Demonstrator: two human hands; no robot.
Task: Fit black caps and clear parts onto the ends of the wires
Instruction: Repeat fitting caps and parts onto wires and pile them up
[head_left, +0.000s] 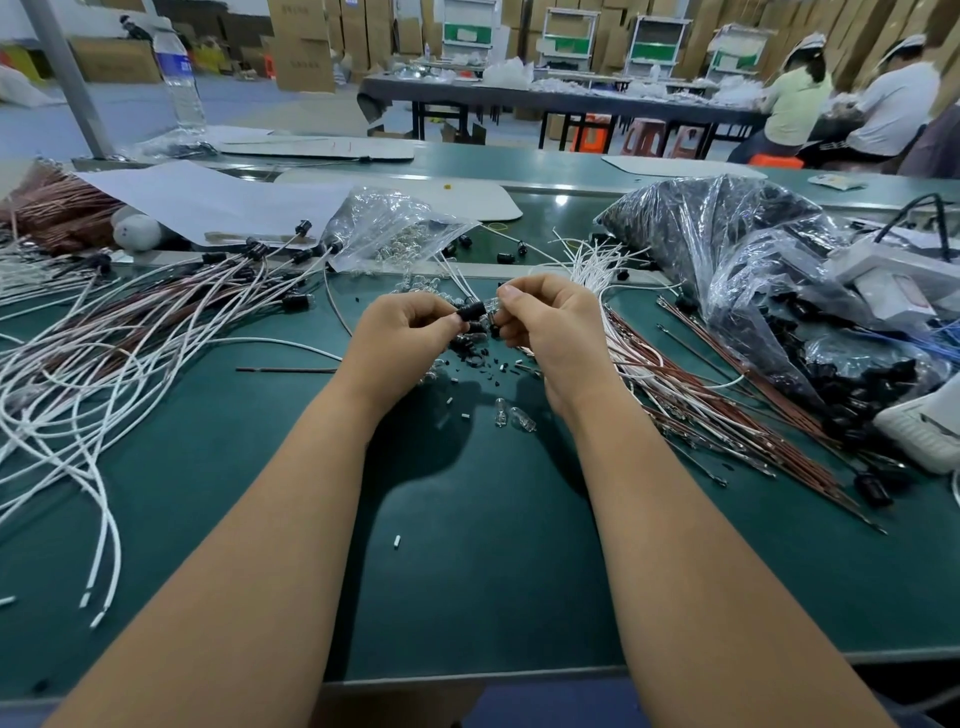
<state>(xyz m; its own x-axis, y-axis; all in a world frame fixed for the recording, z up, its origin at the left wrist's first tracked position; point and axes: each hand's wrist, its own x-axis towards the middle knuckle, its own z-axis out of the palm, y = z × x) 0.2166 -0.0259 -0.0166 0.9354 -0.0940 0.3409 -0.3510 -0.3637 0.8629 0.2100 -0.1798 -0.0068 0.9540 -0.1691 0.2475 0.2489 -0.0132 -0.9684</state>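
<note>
My left hand pinches a black cap with white wires running out of its far end. My right hand pinches a small clear part held against the cap's open end. Both hands hover over the green table. Loose black caps and clear parts lie scattered just below the hands. A heap of capped white and brown wires spreads to the left. Bare white and brown wires lie to the right.
A clear bag of clear parts lies behind the hands, and a large bag of black caps sits at the right. White devices sit at the right edge. A water bottle stands far left. Two seated people work at a back table.
</note>
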